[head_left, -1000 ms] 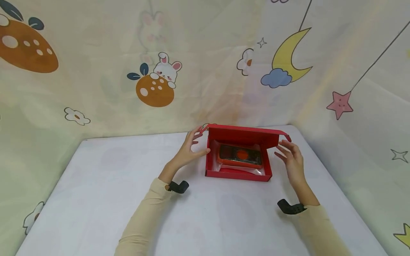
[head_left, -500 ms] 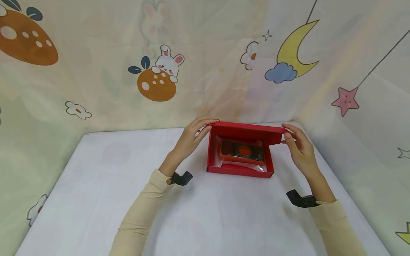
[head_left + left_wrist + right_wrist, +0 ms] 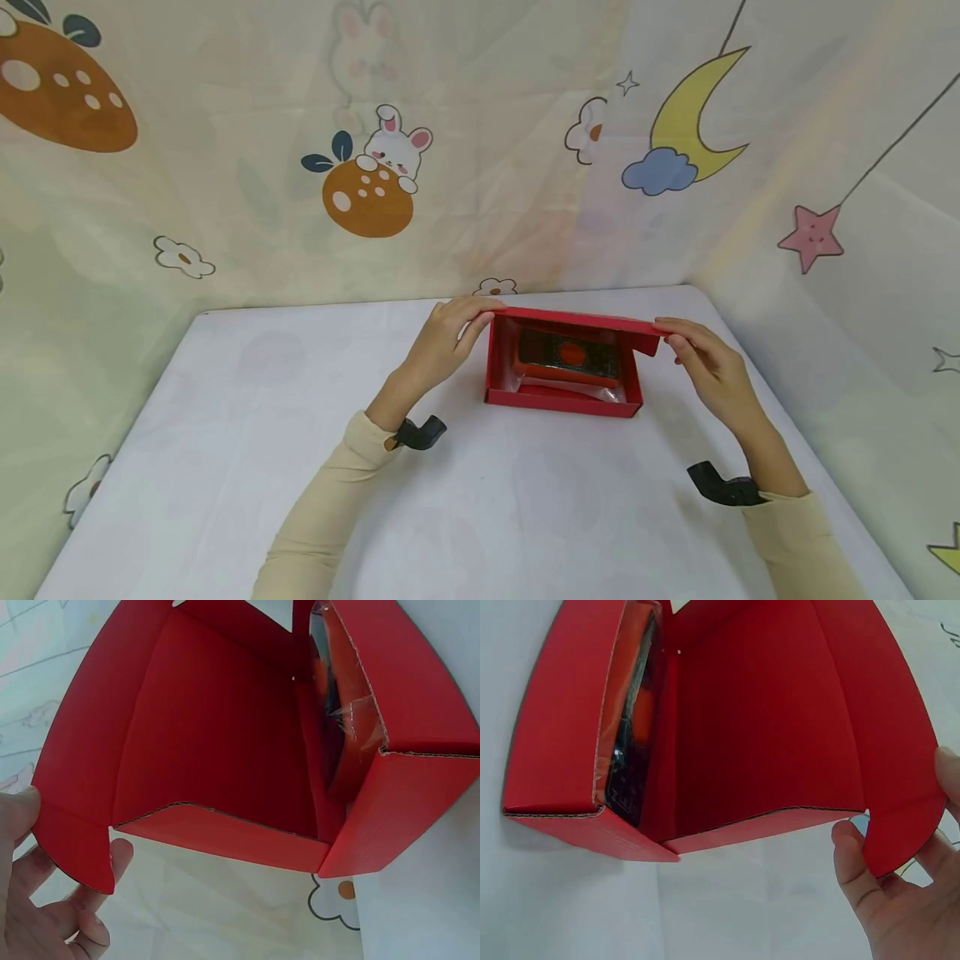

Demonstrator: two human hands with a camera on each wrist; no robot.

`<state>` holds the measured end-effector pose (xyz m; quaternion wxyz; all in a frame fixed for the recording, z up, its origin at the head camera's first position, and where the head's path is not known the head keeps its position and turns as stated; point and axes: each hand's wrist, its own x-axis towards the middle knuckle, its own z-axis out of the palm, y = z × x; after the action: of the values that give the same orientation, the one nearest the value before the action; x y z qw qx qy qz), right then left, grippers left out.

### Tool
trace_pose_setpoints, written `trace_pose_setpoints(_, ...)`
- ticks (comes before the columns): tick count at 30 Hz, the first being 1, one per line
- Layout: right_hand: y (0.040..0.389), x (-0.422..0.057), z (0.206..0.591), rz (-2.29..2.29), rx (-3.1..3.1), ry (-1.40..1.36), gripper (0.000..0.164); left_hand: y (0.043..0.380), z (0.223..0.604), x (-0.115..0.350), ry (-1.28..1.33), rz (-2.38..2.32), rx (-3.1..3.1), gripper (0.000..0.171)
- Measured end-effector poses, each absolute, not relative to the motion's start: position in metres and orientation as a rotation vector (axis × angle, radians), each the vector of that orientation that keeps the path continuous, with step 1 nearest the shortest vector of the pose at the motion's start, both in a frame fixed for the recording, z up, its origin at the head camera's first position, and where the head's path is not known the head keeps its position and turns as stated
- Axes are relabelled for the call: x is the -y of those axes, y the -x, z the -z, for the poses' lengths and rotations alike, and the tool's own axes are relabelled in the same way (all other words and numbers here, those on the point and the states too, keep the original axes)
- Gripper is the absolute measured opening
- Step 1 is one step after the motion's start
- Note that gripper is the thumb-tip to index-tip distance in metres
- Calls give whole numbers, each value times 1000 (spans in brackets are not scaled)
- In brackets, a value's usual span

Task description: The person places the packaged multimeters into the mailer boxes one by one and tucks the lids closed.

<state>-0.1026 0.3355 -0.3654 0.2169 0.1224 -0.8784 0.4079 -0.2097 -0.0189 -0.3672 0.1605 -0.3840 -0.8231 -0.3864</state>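
A red cardboard box [image 3: 562, 404] stands on the white table with its hinged lid [image 3: 217, 742] tilted partway up. Inside lies an orange-and-black multimeter [image 3: 576, 357] with a round orange dial, wrapped in clear plastic. At the lid's left corner, my left hand [image 3: 444, 340] pinches the front flap; the left wrist view has the thumb on one face and fingers behind. My right hand [image 3: 716, 377] grips the opposite corner, thumb and fingers on either side of the flap [image 3: 900, 765]. The lid's raised side tab [image 3: 772, 827] shows in the right wrist view.
A white-covered table [image 3: 525, 508] spreads around the box. Behind it hangs a printed cloth backdrop [image 3: 480, 183], which also runs along both sides. Black wrist cameras [image 3: 422, 433] sit on both wrists, below the beige sleeves' cuffs.
Both hands have moved from beside the box to the lid's corners and taken hold there. The lid has come lower and forward over the box. The head view has shifted slightly.
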Motion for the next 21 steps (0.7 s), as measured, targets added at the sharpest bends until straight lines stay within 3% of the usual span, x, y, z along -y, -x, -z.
trace_pose_setpoints(21, 77, -341, 385, -1136, 2561, -389, 40, 187, 383, 35, 1233, 987, 2440, 31)
